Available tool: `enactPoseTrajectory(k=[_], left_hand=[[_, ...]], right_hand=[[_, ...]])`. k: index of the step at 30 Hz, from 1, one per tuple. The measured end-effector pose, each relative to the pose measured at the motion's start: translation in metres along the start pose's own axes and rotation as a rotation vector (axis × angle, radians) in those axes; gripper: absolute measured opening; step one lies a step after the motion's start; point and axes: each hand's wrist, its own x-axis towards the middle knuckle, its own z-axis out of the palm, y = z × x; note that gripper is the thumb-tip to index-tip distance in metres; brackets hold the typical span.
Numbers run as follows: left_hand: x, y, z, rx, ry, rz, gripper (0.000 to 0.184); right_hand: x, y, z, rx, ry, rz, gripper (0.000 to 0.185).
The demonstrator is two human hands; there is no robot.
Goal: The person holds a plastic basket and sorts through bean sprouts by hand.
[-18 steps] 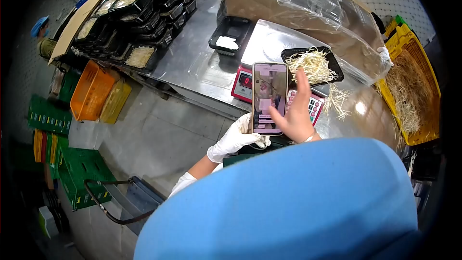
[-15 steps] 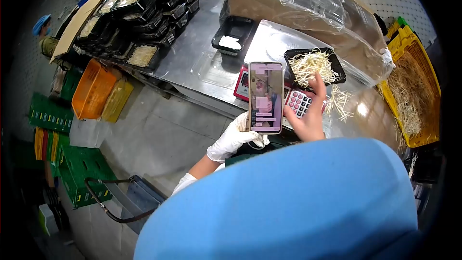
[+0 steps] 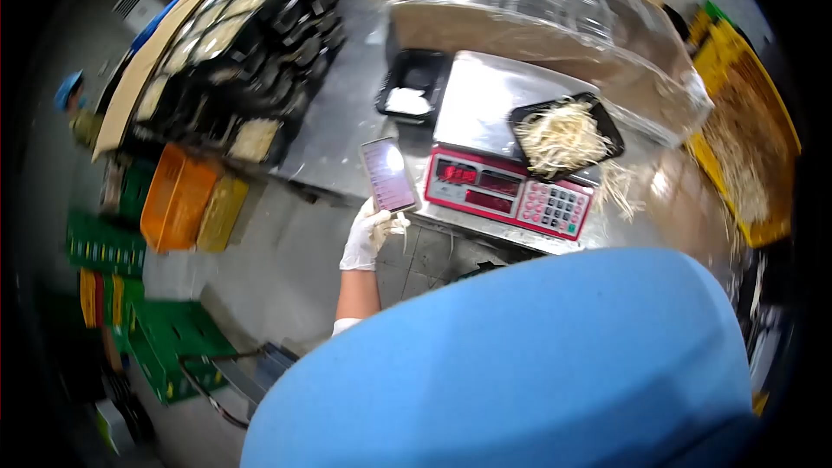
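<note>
My left hand, in a white glove, grips a smartphone by its lower end, its lit screen facing up. The phone is over the table's front edge, left of a red weighing scale with a lit display. A black tray of pale bean sprouts sits tilted across the scale's right side. Loose sprouts lie beside it. Behind the phone stands a black tray with a white item inside. My right hand is out of view.
Stacked black trays of sprouts fill the table's left side. A plastic-lined carton stands at the back, and a yellow crate is at the right. Orange and green crates stand on the floor. A person in a blue cap is far left.
My left hand has carried the phone left and tilted it, uncovering the scale's display. My bare right hand has gone from the phone's right side out of view.
</note>
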Motion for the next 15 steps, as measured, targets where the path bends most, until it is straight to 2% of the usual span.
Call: enactPoseTrajectory(k=[1, 2, 3, 5, 6, 7, 8, 10, 15], left_hand=[[0.008, -0.001, -0.004, 0.070, -0.027, -0.033, 0.045], [0.016, -0.004, 0.001, 0.102, -0.056, 0.027, 0.045], [0.007, 0.018, 0.044, 0.213, 0.065, 0.059, 0.045], [0.021, 0.018, 0.069, 0.296, 0.024, 0.052, 0.044], [0.030, 0.016, 0.079, 0.320, -0.001, 0.047, 0.044], [0.042, 0.011, 0.093, 0.350, -0.035, 0.044, 0.043], [0.052, 0.001, 0.109, 0.379, -0.076, 0.037, 0.043], [0.071, -0.019, 0.150, 0.430, -0.166, 0.006, 0.042], [0.083, -0.087, 0.269, 0.589, -0.428, -0.011, 0.039]], right_hand=[[-0.003, -0.001, 0.001, -0.013, 0.031, 0.023, 0.076], [-0.005, -0.010, -0.002, -0.204, 0.009, 0.023, 0.076], [-0.007, -0.009, -0.004, -0.288, 0.013, -0.009, 0.075], [-0.005, 0.039, -0.006, -0.268, 0.022, 0.127, 0.067], [-0.015, 0.014, -0.017, -0.326, 0.051, 0.048, 0.066], [-0.019, 0.011, -0.029, -0.325, 0.072, 0.043, 0.063], [-0.022, 0.004, -0.044, -0.323, 0.064, 0.145, 0.059], [-0.039, 0.032, -0.070, -0.421, 0.115, 0.116, 0.050], [-0.070, 0.064, -0.129, -0.366, 0.298, 0.140, 0.037]])
